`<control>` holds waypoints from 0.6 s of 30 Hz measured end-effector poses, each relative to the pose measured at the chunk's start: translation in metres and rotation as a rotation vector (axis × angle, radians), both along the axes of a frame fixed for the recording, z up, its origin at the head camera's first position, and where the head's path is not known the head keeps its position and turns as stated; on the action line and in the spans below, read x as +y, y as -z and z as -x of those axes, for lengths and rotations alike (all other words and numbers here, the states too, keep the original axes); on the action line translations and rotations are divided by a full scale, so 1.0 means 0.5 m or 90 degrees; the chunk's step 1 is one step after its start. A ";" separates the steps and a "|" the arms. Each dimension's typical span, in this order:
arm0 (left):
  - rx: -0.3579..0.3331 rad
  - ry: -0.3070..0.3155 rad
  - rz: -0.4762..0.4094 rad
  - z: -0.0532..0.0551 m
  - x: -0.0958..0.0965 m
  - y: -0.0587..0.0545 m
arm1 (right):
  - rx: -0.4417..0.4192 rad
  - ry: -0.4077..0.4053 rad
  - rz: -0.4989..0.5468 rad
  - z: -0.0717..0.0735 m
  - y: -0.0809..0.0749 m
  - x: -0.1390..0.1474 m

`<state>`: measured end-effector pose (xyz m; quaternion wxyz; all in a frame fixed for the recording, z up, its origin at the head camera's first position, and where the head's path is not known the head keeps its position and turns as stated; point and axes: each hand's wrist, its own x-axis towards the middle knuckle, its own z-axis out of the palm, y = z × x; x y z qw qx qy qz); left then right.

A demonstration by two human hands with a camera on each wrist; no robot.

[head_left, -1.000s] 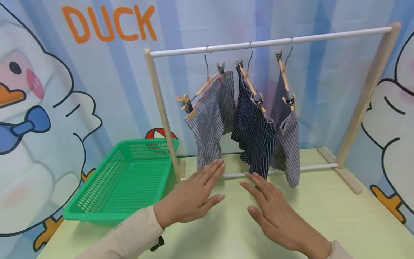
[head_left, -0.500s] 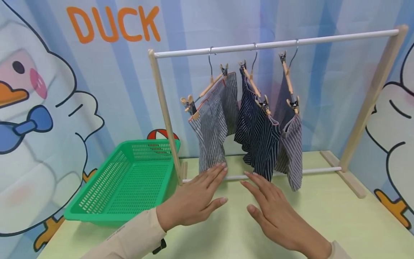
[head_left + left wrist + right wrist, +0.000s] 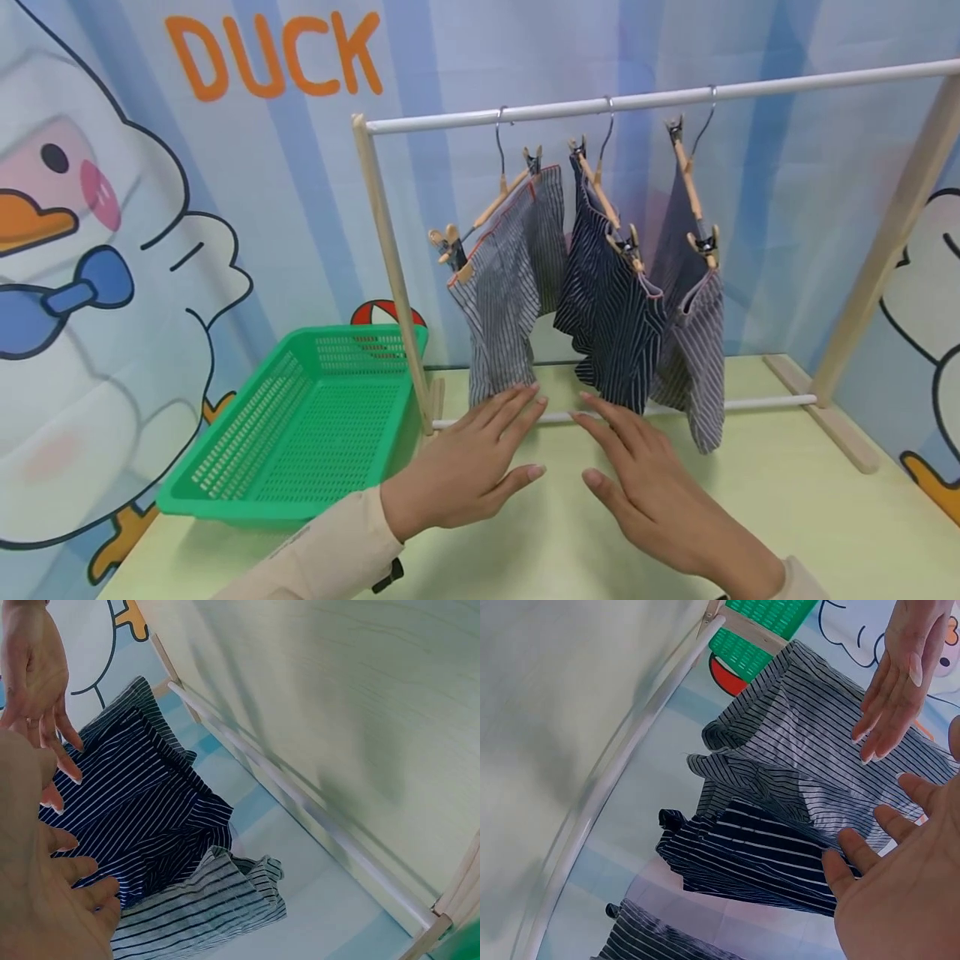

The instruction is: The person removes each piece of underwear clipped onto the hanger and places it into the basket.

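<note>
Both hands are held out above the table in the head view, fingers extended and holding nothing. The left hand [image 3: 468, 467] has its fingertips overlapping the hem of the light grey striped pants [image 3: 502, 325]. Fingertips of the right hand [image 3: 660, 492] overlap the lower edge of the navy striped pants [image 3: 618, 333]. Greyish-purple striped pants [image 3: 701, 358] hang to their right. Each pair is clipped to its own wooden clip hanger, such as the left hanger [image 3: 491, 204]. In the right wrist view, the right hand [image 3: 907, 885] has spread fingers near the navy pants [image 3: 750, 859].
A rack with a white top rail [image 3: 562, 108] and wooden posts [image 3: 390, 258] carries the hangers. A lower white bar [image 3: 772, 402] runs close over the pale table [image 3: 750, 525]. On the left stands a green plastic basket [image 3: 322, 433], before a duck-printed backdrop [image 3: 300, 167].
The head view has shifted, so the rack, clothes and basket appear farther right. Both hands keep nearly the same pose and place before the pants.
</note>
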<state>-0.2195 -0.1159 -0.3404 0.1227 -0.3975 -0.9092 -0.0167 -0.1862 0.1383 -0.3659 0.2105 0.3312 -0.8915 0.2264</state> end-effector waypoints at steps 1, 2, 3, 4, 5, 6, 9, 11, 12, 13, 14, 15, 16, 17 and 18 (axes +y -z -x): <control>0.003 0.002 -0.004 0.000 0.000 0.000 | 0.001 0.001 -0.001 0.002 -0.001 0.000; 0.005 0.003 -0.007 0.000 0.001 0.000 | -0.001 0.003 -0.002 0.003 -0.002 0.000; 0.007 0.003 -0.009 0.001 0.001 0.000 | -0.003 0.004 -0.003 0.004 -0.003 0.000; 0.011 0.005 -0.012 0.001 0.001 0.000 | -0.006 0.006 -0.004 0.006 -0.003 -0.001; 0.010 0.004 -0.015 0.001 0.001 0.000 | -0.007 0.007 -0.004 0.007 -0.004 -0.001; 0.012 0.005 -0.019 0.002 0.000 0.000 | -0.011 0.009 -0.004 0.008 -0.005 -0.001; 0.018 0.006 -0.028 0.004 0.001 0.000 | -0.022 0.013 -0.005 0.012 -0.007 -0.002; 0.016 0.004 -0.036 0.005 0.001 0.002 | -0.025 0.014 -0.005 0.014 -0.009 -0.003; 0.021 0.004 -0.037 0.006 0.001 0.004 | -0.028 0.016 -0.006 0.015 -0.011 -0.003; 0.022 0.003 -0.039 0.007 0.001 0.005 | -0.028 0.017 -0.007 0.016 -0.012 -0.004; 0.022 0.004 -0.042 0.007 0.001 0.006 | -0.028 0.018 -0.007 0.018 -0.013 -0.005; 0.024 0.005 -0.045 0.008 0.001 0.007 | -0.029 0.018 -0.007 0.019 -0.015 -0.006; 0.027 0.005 -0.047 0.010 0.001 0.007 | -0.030 0.019 -0.007 0.021 -0.017 -0.007; 0.030 0.007 -0.049 0.011 0.001 0.006 | -0.032 0.019 -0.006 0.023 -0.018 -0.008; 0.033 0.007 -0.052 0.013 0.000 0.005 | -0.034 0.019 -0.006 0.026 -0.020 -0.009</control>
